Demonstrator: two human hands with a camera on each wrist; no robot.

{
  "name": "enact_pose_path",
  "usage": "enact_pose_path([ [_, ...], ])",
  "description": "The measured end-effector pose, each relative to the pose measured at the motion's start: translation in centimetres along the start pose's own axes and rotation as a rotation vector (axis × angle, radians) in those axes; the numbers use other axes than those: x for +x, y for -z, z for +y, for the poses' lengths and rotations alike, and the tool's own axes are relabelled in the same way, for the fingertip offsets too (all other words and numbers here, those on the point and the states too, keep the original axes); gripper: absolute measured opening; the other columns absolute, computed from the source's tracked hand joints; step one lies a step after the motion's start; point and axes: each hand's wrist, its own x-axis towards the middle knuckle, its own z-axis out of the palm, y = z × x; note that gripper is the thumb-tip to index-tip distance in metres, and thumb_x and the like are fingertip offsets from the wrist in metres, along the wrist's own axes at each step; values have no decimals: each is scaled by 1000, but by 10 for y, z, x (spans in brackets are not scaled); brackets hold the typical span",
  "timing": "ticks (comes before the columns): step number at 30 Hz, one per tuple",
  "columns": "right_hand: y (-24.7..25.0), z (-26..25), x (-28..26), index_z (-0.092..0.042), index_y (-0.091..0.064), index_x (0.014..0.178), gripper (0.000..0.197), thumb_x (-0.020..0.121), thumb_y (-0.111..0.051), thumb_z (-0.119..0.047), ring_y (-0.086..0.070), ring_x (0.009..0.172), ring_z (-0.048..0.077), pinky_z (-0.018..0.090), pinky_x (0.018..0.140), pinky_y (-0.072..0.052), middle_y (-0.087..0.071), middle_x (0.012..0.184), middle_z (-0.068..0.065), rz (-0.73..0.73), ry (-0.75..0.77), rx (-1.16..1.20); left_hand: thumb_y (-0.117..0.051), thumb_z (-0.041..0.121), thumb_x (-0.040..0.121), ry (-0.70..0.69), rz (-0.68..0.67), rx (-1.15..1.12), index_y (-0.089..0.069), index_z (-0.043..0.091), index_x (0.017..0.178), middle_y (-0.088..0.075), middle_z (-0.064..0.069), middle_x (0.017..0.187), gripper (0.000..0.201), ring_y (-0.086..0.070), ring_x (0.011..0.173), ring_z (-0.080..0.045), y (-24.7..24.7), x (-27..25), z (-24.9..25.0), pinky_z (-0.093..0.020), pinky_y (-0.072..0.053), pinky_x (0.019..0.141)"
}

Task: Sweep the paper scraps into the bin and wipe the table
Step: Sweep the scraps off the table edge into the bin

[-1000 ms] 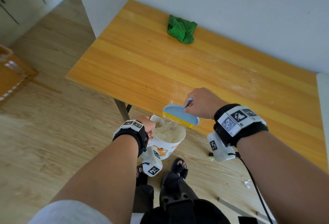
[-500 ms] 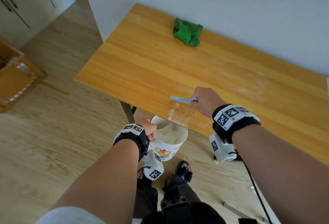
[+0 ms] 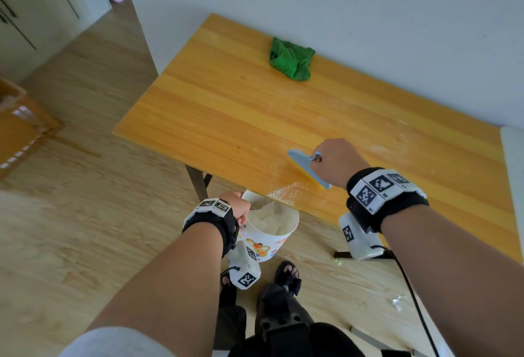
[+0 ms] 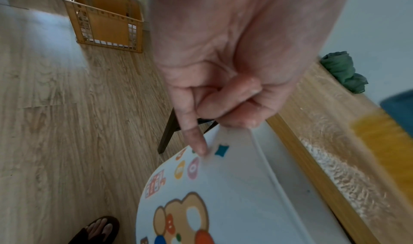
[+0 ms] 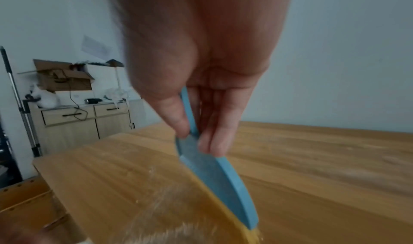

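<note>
Head cam: L hand (image 3: 236,205) pinches bin (image 3: 270,236) rim; R hand (image 3: 337,159) grips brush (image 3: 302,164) on table (image 3: 226,118).

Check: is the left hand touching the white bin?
Touching. In the left wrist view the left hand pinches the white bin's rim, one fingertip pressing its printed outer wall.

Orange-yellow wooden table (image 3: 226,107): smooth planks, slight sheen, pale dusty smears. Small blue plastic brush (image 3: 301,160): matt back, yellow bristles. White round plastic bin (image 4: 234,186): smooth, glossy, printed cartoon figures. Crumpled green cloth (image 3: 292,62): soft, matt. Floor (image 3: 85,186): wood-grain laminate, low sheen.
</note>
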Motion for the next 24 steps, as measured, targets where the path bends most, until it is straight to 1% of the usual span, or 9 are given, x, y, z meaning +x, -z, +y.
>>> enact_pose_path([
  [3,-8,3,-5,-7,-69,89,26,93,-46,-16,-38,41,17,23,39,-29,-49,52,3,39,-103,-26,-42,-4,91,1,1,-8,-38,8,147,-60,-15,60,57,-45,31,-17,1,0,-1,-50,-56,89],
  [5,-14,-1,-8,-7,-65,78,27,93,-45,-17,-38,42,16,23,39,-29,-48,53,3,3,-110,-49,-42,-4,90,1,4,-11,-40,7,145,-60,-15,59,56,-44,28,-16,1,0,-2,-51,-55,90],
  [8,-23,-11,-13,-12,-46,58,34,92,-47,-17,-34,42,15,23,40,-26,-42,51,2,-71,-74,-66,-42,-4,90,1,6,-11,-41,7,145,-59,-15,59,56,-44,32,-17,-1,0,-2,-50,-54,91],
  [13,-28,-27,-18,-12,-36,53,40,91,-48,-14,-25,43,16,24,43,-22,-31,49,2,-153,-5,39,-40,-5,90,3,7,-16,-36,10,148,-58,-15,59,60,-45,41,-20,-3,-2,-2,-49,-54,94],
  [15,-23,-28,-18,-5,-51,57,35,90,-48,-12,-20,43,16,25,44,-18,-27,48,2,-157,10,91,-41,-4,90,2,5,-10,-37,10,148,-59,-15,60,59,-46,42,-21,-5,-3,-1,-49,-53,94],
  [16,-19,-27,-17,4,-63,69,31,90,-47,-12,-18,43,16,25,44,-17,-26,49,2,-145,17,117,-41,-4,90,3,7,-8,-37,10,148,-59,-15,61,59,-47,41,-21,-5,-4,0,-49,-53,94],
  [17,-15,-24,-15,10,-67,84,32,90,-45,-12,-17,44,16,26,44,-16,-28,50,3,-126,24,137,-41,-4,91,3,9,-7,-36,10,148,-59,-15,61,60,-48,41,-20,-6,-4,1,-49,-54,94],
  [19,-6,-15,-12,9,-69,95,34,90,-43,-13,-17,43,16,24,43,-16,-35,53,7,-57,20,150,-41,-5,90,0,7,-2,-34,11,150,-60,-15,62,62,-49,43,-20,-6,-5,1,-50,-54,94],
  [24,-3,12,-7,-6,-71,95,31,95,-42,-18,-36,40,18,22,39,-27,-51,53,5,111,-117,67,-42,-4,90,-1,22,-11,-38,10,147,-60,-14,62,59,-49,38,-18,-8,-6,0,-49,-55,92],
])
